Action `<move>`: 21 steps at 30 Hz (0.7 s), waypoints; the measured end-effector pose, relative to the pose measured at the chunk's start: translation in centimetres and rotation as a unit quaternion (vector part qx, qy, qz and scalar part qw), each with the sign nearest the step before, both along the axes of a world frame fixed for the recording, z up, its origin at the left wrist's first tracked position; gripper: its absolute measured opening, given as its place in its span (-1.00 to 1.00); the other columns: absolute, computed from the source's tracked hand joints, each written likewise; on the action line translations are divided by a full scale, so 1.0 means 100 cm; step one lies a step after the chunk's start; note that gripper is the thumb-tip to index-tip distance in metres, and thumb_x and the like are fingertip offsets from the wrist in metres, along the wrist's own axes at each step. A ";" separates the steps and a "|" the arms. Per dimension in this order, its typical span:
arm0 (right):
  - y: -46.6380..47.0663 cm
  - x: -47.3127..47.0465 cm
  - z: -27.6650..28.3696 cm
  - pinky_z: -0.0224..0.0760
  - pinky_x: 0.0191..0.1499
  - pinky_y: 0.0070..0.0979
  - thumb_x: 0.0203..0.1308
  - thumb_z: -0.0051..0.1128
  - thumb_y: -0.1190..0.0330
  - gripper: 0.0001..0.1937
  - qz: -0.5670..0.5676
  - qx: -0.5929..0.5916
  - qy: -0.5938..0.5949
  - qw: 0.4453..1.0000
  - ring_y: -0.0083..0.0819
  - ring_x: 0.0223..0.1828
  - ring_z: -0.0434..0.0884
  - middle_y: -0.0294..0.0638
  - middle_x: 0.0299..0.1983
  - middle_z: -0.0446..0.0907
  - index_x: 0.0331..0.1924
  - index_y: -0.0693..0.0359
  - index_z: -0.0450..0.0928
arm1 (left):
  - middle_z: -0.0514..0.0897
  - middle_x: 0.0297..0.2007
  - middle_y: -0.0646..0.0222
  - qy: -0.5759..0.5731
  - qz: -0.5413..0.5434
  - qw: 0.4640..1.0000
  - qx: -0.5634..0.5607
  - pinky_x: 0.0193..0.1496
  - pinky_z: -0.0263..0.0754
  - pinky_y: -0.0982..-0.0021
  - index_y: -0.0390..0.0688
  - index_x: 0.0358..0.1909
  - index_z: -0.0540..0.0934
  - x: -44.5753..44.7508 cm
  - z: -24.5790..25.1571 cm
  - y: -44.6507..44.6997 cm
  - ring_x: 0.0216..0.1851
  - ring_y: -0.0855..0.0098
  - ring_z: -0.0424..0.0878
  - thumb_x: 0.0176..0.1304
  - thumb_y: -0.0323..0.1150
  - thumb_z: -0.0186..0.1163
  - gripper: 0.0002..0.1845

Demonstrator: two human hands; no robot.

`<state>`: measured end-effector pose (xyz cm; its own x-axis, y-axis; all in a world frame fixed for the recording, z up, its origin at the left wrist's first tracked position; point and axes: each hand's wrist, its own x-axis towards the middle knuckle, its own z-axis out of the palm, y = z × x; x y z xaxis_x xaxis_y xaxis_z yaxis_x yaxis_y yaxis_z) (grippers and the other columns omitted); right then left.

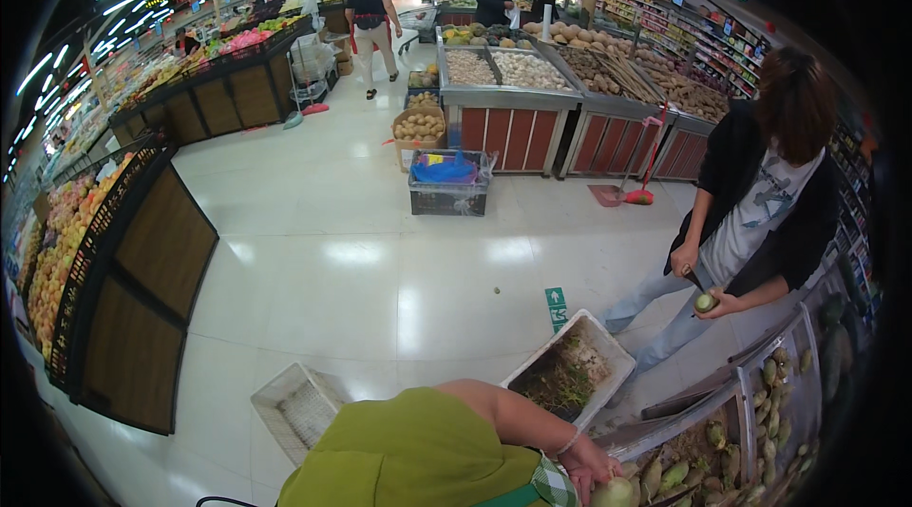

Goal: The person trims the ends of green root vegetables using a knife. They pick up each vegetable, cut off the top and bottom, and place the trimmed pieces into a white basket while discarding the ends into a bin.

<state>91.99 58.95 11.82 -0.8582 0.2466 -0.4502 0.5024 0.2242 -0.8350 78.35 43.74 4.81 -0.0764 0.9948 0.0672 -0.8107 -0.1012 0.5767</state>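
My left hand [586, 466], with a bracelet at the wrist, reaches from a green short sleeve at the bottom of the view. Its fingers grip a pale green vegetable [614, 493], partly cut off by the lower edge. Just right of it, a display bin holds several long green-and-brown vegetables [673, 476] among loose trimmings. A thin dark edge lies near the bottom there, too little shown to name. My right hand is out of view.
Across the bin a person [759, 186] holds a knife [693, 279] to a cut green vegetable [706, 302]. A white foam box [620, 357] of trimmings and a white plastic crate [274, 400] stand on the floor. Farther off are a black crate [449, 202], a dustpan [605, 195] and produce stands.
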 end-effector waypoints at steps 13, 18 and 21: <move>0.029 0.036 0.003 0.33 0.09 -0.18 0.17 0.24 0.08 -0.30 -0.083 -0.050 0.030 0.995 -0.14 0.05 0.46 -0.03 0.14 0.44 0.33 0.20 0.23 | 0.58 -0.14 0.24 0.071 -0.050 0.984 -0.153 -0.09 0.59 0.16 -0.01 0.21 0.39 -0.013 0.005 0.005 -0.15 0.20 0.65 0.13 -0.26 0.35 -0.41; 0.005 0.019 0.014 0.28 0.16 -0.23 0.20 0.22 0.15 -0.27 -0.006 0.174 0.020 0.985 -0.10 0.10 0.44 0.04 0.18 0.44 0.39 0.26 0.16 | 0.61 -0.02 0.33 0.202 0.049 0.978 0.001 -0.09 0.57 0.27 -0.04 0.21 0.43 0.008 0.018 -0.009 0.00 0.39 0.56 0.06 -0.25 0.43 -0.36; -0.009 0.009 0.007 0.26 -0.64 -0.62 0.20 0.20 0.36 -0.43 -0.139 0.042 0.190 0.971 -0.63 -0.62 0.37 -0.38 -0.50 0.45 0.26 0.32 0.25 | 0.56 0.07 0.28 0.454 0.094 0.862 -0.206 0.16 0.36 0.40 -0.14 0.25 0.34 0.010 0.037 -0.028 0.08 0.44 0.48 -0.07 -0.06 0.49 -0.15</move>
<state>92.91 58.03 12.50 -0.8529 0.5155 -0.0826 0.2131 0.1993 -0.9565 79.31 40.95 8.47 -0.3402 0.9245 -0.1719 0.0024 0.1837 0.9830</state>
